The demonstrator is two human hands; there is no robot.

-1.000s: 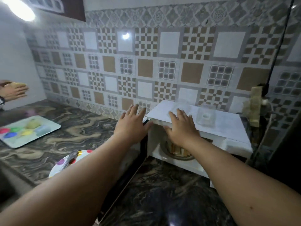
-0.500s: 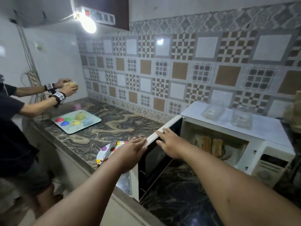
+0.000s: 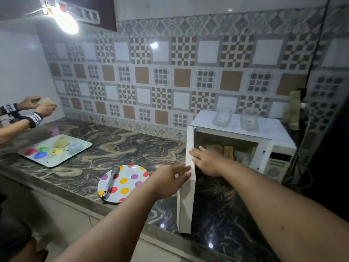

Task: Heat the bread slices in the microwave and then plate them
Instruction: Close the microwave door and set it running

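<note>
The left hand [image 3: 171, 181] is lying flat, fingers straight, against the outer face of the microwave door [image 3: 187, 188], while the right hand [image 3: 206, 162] is touching its inner edge with fingers extended. Just beyond the right hand, bread slices [image 3: 222, 151] are standing inside the open microwave [image 3: 245, 140]. Left of the left hand, a polka-dot plate [image 3: 128, 181] is carrying tongs [image 3: 111, 181].

Two bread slices [image 3: 222, 151], one microwave [image 3: 264, 140], one plate [image 3: 130, 181], one tongs [image 3: 111, 180].

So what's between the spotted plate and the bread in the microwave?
In the head view, the open microwave door stands between the spotted plate and the bread slices, with both hands on it.
</note>
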